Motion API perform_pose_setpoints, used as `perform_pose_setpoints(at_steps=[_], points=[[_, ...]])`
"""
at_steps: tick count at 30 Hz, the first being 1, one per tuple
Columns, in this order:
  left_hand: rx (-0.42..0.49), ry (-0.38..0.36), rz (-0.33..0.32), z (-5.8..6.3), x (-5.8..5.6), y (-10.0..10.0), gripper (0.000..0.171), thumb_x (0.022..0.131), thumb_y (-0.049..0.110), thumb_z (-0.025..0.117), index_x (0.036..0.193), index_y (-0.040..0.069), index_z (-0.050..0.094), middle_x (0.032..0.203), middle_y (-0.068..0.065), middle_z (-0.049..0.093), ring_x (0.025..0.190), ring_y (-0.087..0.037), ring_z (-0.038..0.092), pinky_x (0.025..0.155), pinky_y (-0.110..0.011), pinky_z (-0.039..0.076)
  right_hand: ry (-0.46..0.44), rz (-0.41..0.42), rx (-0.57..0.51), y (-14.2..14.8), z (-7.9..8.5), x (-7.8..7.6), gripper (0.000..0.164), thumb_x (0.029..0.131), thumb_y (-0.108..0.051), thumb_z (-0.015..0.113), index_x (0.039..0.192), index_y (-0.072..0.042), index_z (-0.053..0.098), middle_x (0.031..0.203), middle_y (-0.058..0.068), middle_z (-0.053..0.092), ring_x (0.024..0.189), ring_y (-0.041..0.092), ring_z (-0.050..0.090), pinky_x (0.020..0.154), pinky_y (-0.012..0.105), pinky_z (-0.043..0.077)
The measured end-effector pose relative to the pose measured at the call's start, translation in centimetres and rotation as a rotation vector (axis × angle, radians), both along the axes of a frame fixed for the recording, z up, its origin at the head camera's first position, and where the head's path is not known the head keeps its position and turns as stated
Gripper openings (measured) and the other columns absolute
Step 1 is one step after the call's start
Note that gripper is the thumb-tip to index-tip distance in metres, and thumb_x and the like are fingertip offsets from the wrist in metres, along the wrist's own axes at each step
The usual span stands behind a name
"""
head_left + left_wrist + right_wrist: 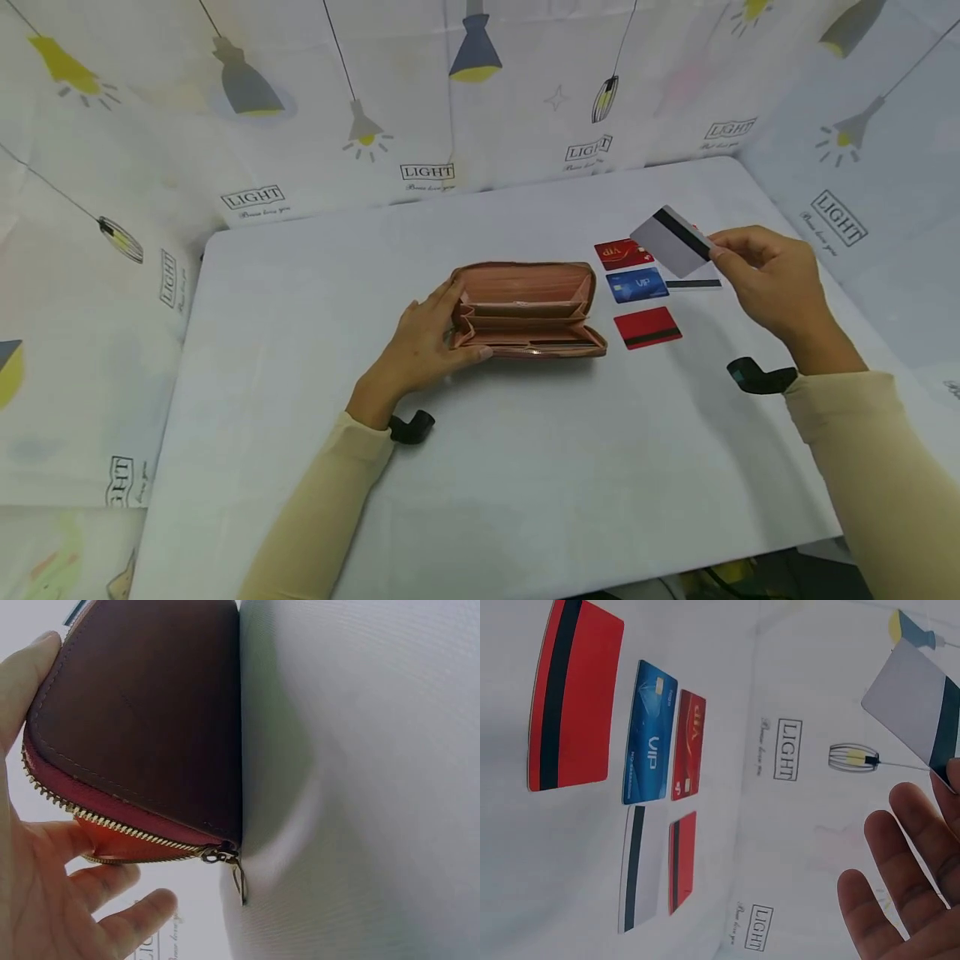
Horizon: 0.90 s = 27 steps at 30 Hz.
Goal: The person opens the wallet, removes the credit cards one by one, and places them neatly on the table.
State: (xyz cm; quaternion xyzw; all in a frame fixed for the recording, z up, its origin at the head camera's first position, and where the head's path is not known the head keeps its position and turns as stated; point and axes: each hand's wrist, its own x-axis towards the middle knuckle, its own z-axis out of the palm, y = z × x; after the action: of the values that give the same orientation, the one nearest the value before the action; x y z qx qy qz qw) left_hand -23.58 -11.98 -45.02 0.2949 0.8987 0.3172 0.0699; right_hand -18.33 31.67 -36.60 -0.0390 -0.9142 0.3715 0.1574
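Note:
On the white table an unzipped pinkish-brown zip wallet [525, 287] stands spread, its inner pockets facing up. My left hand [420, 346] holds its left end, with the thumb along the front edge and fingers at the back. In the left wrist view the wallet's brown side [150, 712] and brass zipper [112, 823] show close up. My right hand [780, 283] pinches a grey card [672, 242] with a black stripe by one corner, above the cards at the right. The other right fingers [900, 862] are spread in the right wrist view.
Right of the wallet lie a red VIP card [617, 255], a blue VIP card [637, 286] and a red striped card [648, 327]. A white striped card [641, 870] and another red card [682, 862] lie beside them. Lamp-printed cloth [517, 100] hangs behind the table.

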Motion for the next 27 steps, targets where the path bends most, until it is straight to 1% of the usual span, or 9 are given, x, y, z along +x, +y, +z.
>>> perform_pose_setpoints(at_steps=[8,9,16,18,21,24,25,27], points=[[-0.012,0.001,-0.001,0.2,0.1,-0.1,0.111,0.09,0.072,0.065,0.17,0.017,0.011,0.174,-0.004,0.016,0.159,-0.022,0.02,0.124,-0.066,0.012,-0.01,-0.019,0.014,0.9,-0.2,0.2,0.031,0.105,-0.028,0.062,0.119,-0.004,0.075,0.115,-0.005,0.075,0.094,-0.01,0.059,0.078,0.012,0.043],[-0.012,-0.001,-0.002,0.2,0.1,-0.1,0.111,0.09,0.072,0.065,0.17,0.018,0.011,0.174,-0.004,0.016,0.159,-0.022,0.02,0.124,-0.066,0.012,-0.01,-0.021,0.015,0.9,-0.1,0.2,0.031,0.105,-0.028,0.062,0.119,-0.004,0.075,0.114,-0.006,0.075,0.094,-0.011,0.059,0.078,0.012,0.043],[-0.027,-0.008,-0.004,0.3,0.2,-0.1,0.111,0.09,0.074,0.064,0.17,0.02,0.007,0.175,0.0,0.013,0.16,-0.022,0.019,0.125,-0.065,0.011,-0.006,-0.022,0.009,1.4,0.1,0.3,0.031,0.105,-0.027,0.063,0.116,-0.001,0.075,0.104,-0.025,0.068,0.092,-0.013,0.059,0.078,0.009,0.043],[-0.027,-0.007,-0.002,0.3,0.2,-0.1,0.111,0.09,0.074,0.064,0.17,0.022,0.006,0.175,0.001,0.013,0.16,-0.022,0.019,0.125,-0.065,0.011,-0.014,-0.022,0.006,1.7,0.2,0.2,0.031,0.105,-0.027,0.062,0.115,-0.001,0.075,0.103,-0.026,0.068,0.092,-0.013,0.059,0.078,0.008,0.043],[-0.027,-0.002,0.001,0.3,0.2,-0.1,0.111,0.09,0.074,0.064,0.17,0.023,0.006,0.175,0.001,0.013,0.159,-0.021,0.019,0.124,-0.066,0.011,-0.009,-0.027,0.013,2.1,0.3,0.2,0.026,0.105,-0.026,0.063,0.112,-0.005,0.077,0.105,-0.021,0.072,0.089,-0.015,0.059,0.077,0.008,0.043],[-0.031,0.002,0.003,0.4,0.2,-0.1,0.111,0.09,0.074,0.064,0.17,0.023,0.007,0.175,0.001,0.014,0.159,-0.021,0.019,0.124,-0.065,0.012,-0.014,-0.036,0.014,2.8,0.2,0.1,0.026,0.104,-0.025,0.064,0.111,-0.005,0.078,0.1,-0.023,0.072,0.087,-0.015,0.059,0.076,0.009,0.042],[-0.033,0.002,0.003,0.4,0.2,-0.1,0.111,0.09,0.074,0.064,0.17,0.023,0.007,0.175,0.001,0.014,0.159,-0.021,0.019,0.124,-0.065,0.012,-0.023,-0.039,0.014,3.0,0.2,0.0,0.027,0.104,-0.026,0.064,0.111,-0.004,0.078,0.099,-0.024,0.072,0.088,-0.014,0.059,0.076,0.011,0.041],[-0.038,0.003,0.002,0.4,0.2,-0.2,0.111,0.09,0.074,0.064,0.17,0.023,0.006,0.175,0.001,0.013,0.16,-0.021,0.019,0.124,-0.066,0.012,-0.064,-0.046,0.008,3.5,0.1,0.0,0.033,0.104,-0.028,0.064,0.113,0.0,0.076,0.096,-0.03,0.068,0.09,-0.011,0.058,0.076,0.015,0.041]])
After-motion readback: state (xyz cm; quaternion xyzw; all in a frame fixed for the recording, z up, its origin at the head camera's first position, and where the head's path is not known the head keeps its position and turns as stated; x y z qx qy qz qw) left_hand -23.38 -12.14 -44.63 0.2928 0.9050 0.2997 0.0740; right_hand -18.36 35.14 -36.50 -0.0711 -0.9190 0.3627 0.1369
